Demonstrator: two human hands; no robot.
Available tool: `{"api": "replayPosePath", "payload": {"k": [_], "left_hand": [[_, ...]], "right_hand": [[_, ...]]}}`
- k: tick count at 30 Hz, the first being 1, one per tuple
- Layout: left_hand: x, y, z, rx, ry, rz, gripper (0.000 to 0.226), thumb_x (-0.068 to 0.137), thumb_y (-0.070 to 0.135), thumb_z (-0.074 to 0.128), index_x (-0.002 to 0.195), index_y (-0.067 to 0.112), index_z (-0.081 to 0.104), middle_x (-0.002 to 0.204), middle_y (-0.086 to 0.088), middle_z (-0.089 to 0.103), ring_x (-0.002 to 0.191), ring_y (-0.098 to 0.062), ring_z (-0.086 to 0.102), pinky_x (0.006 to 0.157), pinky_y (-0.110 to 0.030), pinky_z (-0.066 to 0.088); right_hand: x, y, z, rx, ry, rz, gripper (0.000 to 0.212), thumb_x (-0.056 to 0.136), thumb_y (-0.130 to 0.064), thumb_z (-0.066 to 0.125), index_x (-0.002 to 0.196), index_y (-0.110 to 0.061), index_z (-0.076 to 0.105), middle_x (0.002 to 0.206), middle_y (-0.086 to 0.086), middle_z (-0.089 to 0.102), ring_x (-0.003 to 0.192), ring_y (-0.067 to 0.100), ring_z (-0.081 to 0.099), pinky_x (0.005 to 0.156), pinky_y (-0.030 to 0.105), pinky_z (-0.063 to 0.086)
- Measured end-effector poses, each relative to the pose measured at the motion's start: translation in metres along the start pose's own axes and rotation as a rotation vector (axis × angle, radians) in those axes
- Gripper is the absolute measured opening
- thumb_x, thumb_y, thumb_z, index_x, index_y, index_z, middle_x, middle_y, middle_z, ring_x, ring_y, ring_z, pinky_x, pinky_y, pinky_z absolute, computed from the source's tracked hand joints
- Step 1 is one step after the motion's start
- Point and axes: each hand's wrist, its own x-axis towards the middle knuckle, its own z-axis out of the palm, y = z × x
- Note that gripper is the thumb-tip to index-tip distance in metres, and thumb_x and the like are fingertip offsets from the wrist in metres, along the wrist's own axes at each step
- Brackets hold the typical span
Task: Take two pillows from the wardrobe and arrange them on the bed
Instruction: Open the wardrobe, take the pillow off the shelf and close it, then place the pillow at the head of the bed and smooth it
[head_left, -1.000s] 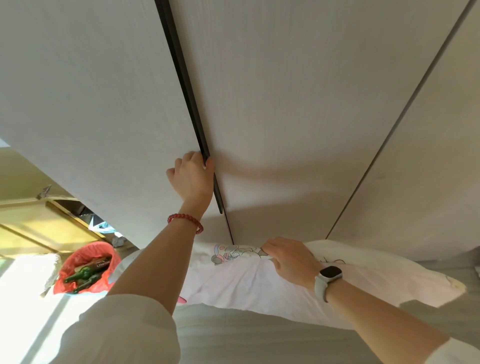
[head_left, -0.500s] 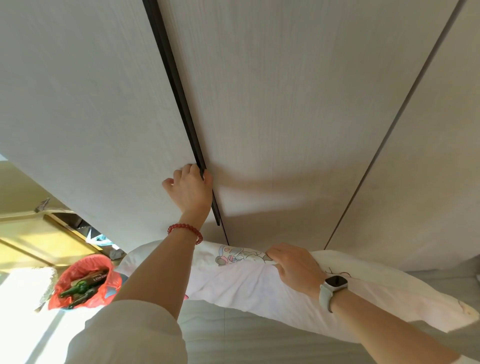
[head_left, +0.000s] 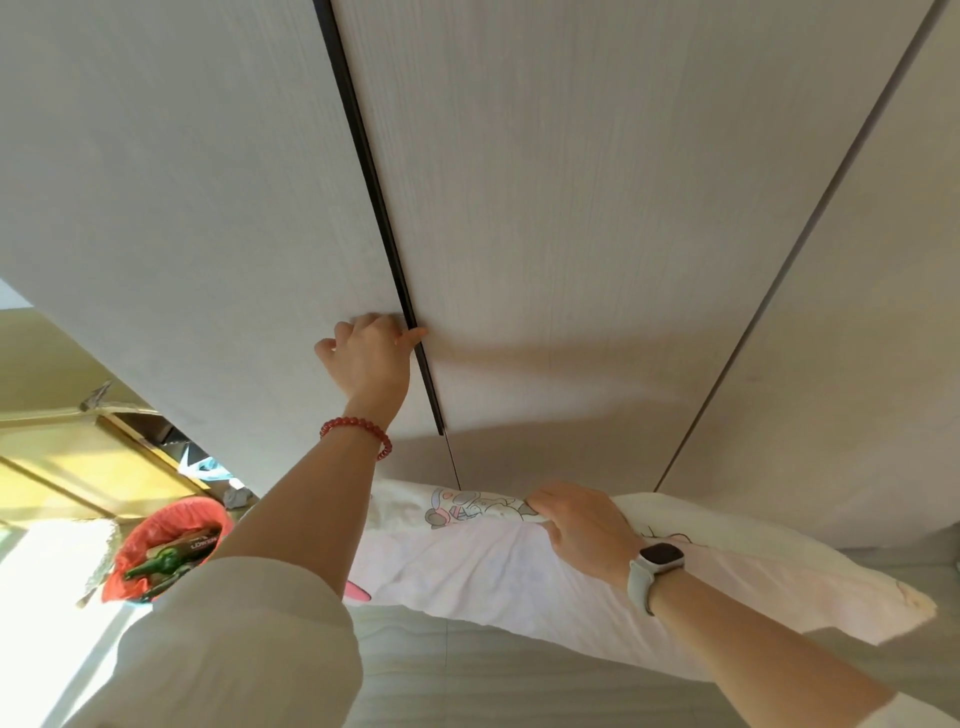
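Note:
A pale wood-grain wardrobe fills the upper view, and its left door (head_left: 197, 208) meets the middle door (head_left: 571, 208) at a black handle strip (head_left: 384, 223). My left hand (head_left: 366, 358), red bead bracelet on the wrist, has its fingers curled onto that strip. My right hand (head_left: 582, 525), with a watch, grips the top edge of a white pillow (head_left: 493, 571) with a cartoon print, held low in front of the wardrobe. No bed is in view.
A bin with a red liner (head_left: 161, 551) holding green bottles stands at the lower left on the sunlit floor. Behind it is a yellow wooden frame (head_left: 62, 457). A third wardrobe door (head_left: 857, 312) lies to the right. Grey floor boards (head_left: 467, 675) run below the pillow.
The view has shifted slightly; my left hand stays on the handle strip with its fingers curled in more. The pillow has risen a little in my right hand.

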Motion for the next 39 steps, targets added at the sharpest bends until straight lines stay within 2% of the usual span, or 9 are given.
{"api": "replayPosePath", "payload": {"k": [7, 12, 17, 20, 22, 25, 28, 33, 39], "left_hand": [[-0.057, -0.031, -0.004, -0.203, -0.137, 0.091, 0.038, 0.085, 0.036, 0.058, 0.115, 0.015, 0.055, 0.121, -0.011, 0.057, 0.117, -0.032, 0.045, 0.101, -0.049, 0.026], [-0.188, -0.106, -0.013, -0.276, -0.237, 0.188, 0.047, 0.083, 0.047, 0.042, 0.111, 0.014, 0.060, 0.115, -0.007, 0.064, 0.113, -0.028, 0.053, 0.098, -0.050, 0.034], [-0.235, -0.191, -0.032, -0.135, -0.313, 0.071, 0.064, 0.077, 0.061, 0.042, 0.126, 0.020, 0.050, 0.136, -0.004, 0.049, 0.133, -0.030, 0.033, 0.107, -0.063, 0.013], [-0.249, -0.247, -0.048, -0.132, -0.296, 0.009, 0.048, 0.082, 0.048, 0.044, 0.113, 0.016, 0.061, 0.120, -0.005, 0.063, 0.122, -0.031, 0.048, 0.104, -0.067, 0.021], [-0.266, -0.289, -0.061, -0.157, -0.227, -0.034, 0.036, 0.082, 0.032, 0.043, 0.093, 0.010, 0.070, 0.096, -0.008, 0.072, 0.099, -0.029, 0.064, 0.098, -0.052, 0.039], [-0.307, -0.352, -0.084, -0.151, -0.159, -0.204, 0.031, 0.082, 0.023, 0.042, 0.078, 0.007, 0.068, 0.078, -0.008, 0.072, 0.077, -0.029, 0.066, 0.078, -0.036, 0.047], [-0.355, -0.413, -0.111, -0.125, -0.068, -0.402, 0.031, 0.082, 0.022, 0.041, 0.072, 0.005, 0.065, 0.070, -0.009, 0.068, 0.071, -0.028, 0.064, 0.073, -0.030, 0.037], [-0.427, -0.499, -0.166, -0.005, 0.099, -0.728, 0.030, 0.082, 0.021, 0.041, 0.071, 0.004, 0.063, 0.066, -0.010, 0.063, 0.069, -0.027, 0.057, 0.067, -0.033, 0.032], [-0.502, -0.569, -0.225, 0.206, 0.266, -1.071, 0.019, 0.076, 0.013, 0.047, 0.074, 0.005, 0.064, 0.066, -0.009, 0.062, 0.073, -0.028, 0.056, 0.068, -0.031, 0.029]], "right_hand": [[0.001, -0.026, 0.001, -0.070, 0.071, -0.112, 0.022, 0.065, 0.010, 0.063, 0.076, -0.008, 0.062, 0.069, 0.007, 0.067, 0.062, 0.025, 0.061, 0.056, 0.021, 0.034], [0.010, -0.062, 0.020, -0.080, 0.037, -0.226, 0.024, 0.065, 0.008, 0.067, 0.083, -0.007, 0.063, 0.073, 0.008, 0.068, 0.063, 0.027, 0.062, 0.051, 0.023, 0.039], [0.030, -0.134, 0.062, -0.030, -0.041, -0.378, 0.030, 0.058, 0.012, 0.069, 0.081, -0.006, 0.064, 0.072, 0.008, 0.069, 0.065, 0.027, 0.063, 0.048, 0.029, 0.049], [0.044, -0.187, 0.096, -0.019, -0.102, -0.483, 0.033, 0.054, 0.012, 0.071, 0.080, -0.006, 0.063, 0.070, 0.007, 0.067, 0.062, 0.027, 0.062, 0.047, 0.028, 0.048], [0.054, -0.226, 0.123, -0.017, -0.144, -0.545, 0.032, 0.054, 0.012, 0.070, 0.079, -0.007, 0.062, 0.069, 0.007, 0.066, 0.063, 0.026, 0.061, 0.047, 0.027, 0.046], [0.062, -0.293, 0.171, 0.009, -0.235, -0.629, 0.027, 0.056, 0.013, 0.064, 0.077, -0.005, 0.062, 0.069, 0.009, 0.065, 0.066, 0.027, 0.059, 0.048, 0.026, 0.046], [0.066, -0.367, 0.221, 0.020, -0.344, -0.744, 0.029, 0.057, 0.016, 0.063, 0.077, -0.004, 0.062, 0.069, 0.010, 0.065, 0.064, 0.027, 0.060, 0.052, 0.028, 0.047], [0.064, -0.500, 0.293, 0.070, -0.514, -0.950, 0.026, 0.065, 0.006, 0.049, 0.084, -0.003, 0.064, 0.076, 0.013, 0.067, 0.071, 0.030, 0.063, 0.065, 0.038, 0.052], [0.050, -0.647, 0.359, 0.122, -0.688, -1.278, 0.047, 0.070, -0.019, 0.028, 0.099, -0.011, 0.064, 0.087, 0.008, 0.068, 0.083, 0.029, 0.061, 0.073, 0.040, 0.051]]}}
